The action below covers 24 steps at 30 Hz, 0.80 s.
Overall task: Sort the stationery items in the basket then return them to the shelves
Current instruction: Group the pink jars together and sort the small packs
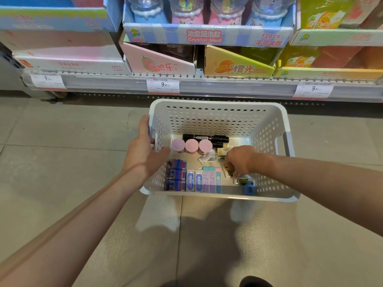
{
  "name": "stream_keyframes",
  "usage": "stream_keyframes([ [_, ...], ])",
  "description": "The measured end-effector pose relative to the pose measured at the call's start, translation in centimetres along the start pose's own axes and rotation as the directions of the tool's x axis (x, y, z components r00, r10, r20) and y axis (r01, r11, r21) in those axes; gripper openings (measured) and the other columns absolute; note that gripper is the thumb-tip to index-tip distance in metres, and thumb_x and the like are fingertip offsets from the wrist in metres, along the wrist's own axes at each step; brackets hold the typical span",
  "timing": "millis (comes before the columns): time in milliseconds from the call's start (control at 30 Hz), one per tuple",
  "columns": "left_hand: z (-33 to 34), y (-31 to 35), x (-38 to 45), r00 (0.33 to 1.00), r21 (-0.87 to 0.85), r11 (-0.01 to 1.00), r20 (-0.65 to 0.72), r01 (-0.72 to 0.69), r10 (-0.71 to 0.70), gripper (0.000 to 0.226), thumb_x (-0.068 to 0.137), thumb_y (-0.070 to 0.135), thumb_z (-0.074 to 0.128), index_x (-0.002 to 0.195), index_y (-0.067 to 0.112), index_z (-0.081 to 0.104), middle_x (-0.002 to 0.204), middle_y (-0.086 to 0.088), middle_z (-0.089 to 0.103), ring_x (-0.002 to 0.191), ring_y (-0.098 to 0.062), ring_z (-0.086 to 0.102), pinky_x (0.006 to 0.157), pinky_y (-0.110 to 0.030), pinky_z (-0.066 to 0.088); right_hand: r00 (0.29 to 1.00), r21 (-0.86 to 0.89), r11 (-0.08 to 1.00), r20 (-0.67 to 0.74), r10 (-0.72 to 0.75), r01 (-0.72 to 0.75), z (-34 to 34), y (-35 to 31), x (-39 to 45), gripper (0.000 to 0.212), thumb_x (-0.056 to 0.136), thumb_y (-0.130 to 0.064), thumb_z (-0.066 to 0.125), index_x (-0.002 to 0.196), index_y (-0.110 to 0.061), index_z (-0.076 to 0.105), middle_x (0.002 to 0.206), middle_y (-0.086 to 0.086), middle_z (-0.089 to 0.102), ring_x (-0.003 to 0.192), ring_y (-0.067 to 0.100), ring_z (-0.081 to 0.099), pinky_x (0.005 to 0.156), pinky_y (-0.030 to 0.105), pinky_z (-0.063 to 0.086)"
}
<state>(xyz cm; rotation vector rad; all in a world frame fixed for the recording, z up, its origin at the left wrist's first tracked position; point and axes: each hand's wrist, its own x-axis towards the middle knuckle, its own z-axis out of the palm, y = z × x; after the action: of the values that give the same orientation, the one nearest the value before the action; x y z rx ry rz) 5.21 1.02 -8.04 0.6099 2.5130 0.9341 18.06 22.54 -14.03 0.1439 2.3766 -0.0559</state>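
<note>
1. The step in hand looked like sorting inside the white basket (217,112), which sat on the floor tiles (62,131) just in front of the shelf (207,83).
2. The left hand (145,150) gripped the basket's left wall, fingers hooked over the rim and thumb inside. I judged this the right way to steady the light basket while the other hand worked.
3. The right hand (238,160) was down in the right half of the basket with its fingers curled over a small yellow-green packet (224,165). It seemed to pinch that packet, though the fingertips were hidden, so the hold was not certain.
4. To do this well, I judged the packet should be lifted clear rather than dragged, since loose pieces lay touching it and could scatter.
5. Sorted rows already lay to the left of that hand:
   - three pink tubs (191,146) stood side by side near the back;
   - black markers (205,138) lay just behind them;
   - blue boxes (176,175) were stacked along the left wall;
   - blue-and-white erasers (194,181) and pastel erasers (212,181) stood in a line along the front.
6. A small blue thing (248,189) and a green-labelled piece (244,180) lay just in front of the right hand, apparently unsorted.
7. The yellow-green pieces would best be grouped in the bare patch between the tubs and the erasers.
</note>
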Motion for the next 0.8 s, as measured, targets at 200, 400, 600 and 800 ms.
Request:
stream_keyframes([
  [200,0.1,0.0,-0.1,1.0,-0.004,1.0,-0.001,0.007,-0.007,0.077,0.082,0.008,0.066,0.141,0.028,0.022,0.079,0.023,0.048,0.067,0.001,0.054,0.049,-0.016,0.041,0.997,-0.156,0.988,-0.075,-0.008,-0.004,0.6,-1.3,0.0,0.032,0.082,-0.033,0.068,0.108,-0.015,0.059,0.104,0.003,0.063,0.095,0.02,0.061,0.07,0.028,0.045],
  [400,0.1,0.1,0.0,1.0,-0.001,1.0,-0.003,0.014,-0.014,0.078,0.081,0.009,0.066,0.142,0.028,0.022,0.078,0.02,0.051,0.068,-0.001,0.056,0.052,-0.022,0.045,0.997,-0.132,0.988,-0.019,-0.078,0.075,-0.1,-1.6,-0.9,0.03,0.086,-0.022,0.061,0.115,-0.018,0.056,0.107,0.005,0.064,0.098,0.02,0.059,0.08,0.032,0.05],
  [600,0.0,0.3,-0.1,1.0,-0.009,1.0,-0.004,0.022,-0.022,0.078,0.08,0.009,0.065,0.142,0.028,0.022,0.077,0.019,0.053,0.067,0.001,0.054,0.049,-0.018,0.041,0.998,-0.104,0.993,-0.004,-0.058,0.057,-0.2,-1.6,-0.9,0.041,0.084,-0.032,0.061,0.12,-0.016,0.052,0.098,0.004,0.059,0.083,0.015,0.05,0.073,0.027,0.047],
  [800,0.0,0.5,-0.3,1.0,-0.001,1.0,-0.006,0.029,-0.029,0.076,0.081,0.01,0.065,0.142,0.029,0.022,0.075,0.018,0.053,0.066,-0.001,0.056,0.048,-0.019,0.042,0.999,-0.029,0.999,0.014,-0.042,0.042,0.3,-1.4,-0.7,0.035,0.084,-0.028,0.064,0.115,-0.014,0.056,0.102,0.005,0.061,0.082,0.016,0.049,0.071,0.026,0.046],
])
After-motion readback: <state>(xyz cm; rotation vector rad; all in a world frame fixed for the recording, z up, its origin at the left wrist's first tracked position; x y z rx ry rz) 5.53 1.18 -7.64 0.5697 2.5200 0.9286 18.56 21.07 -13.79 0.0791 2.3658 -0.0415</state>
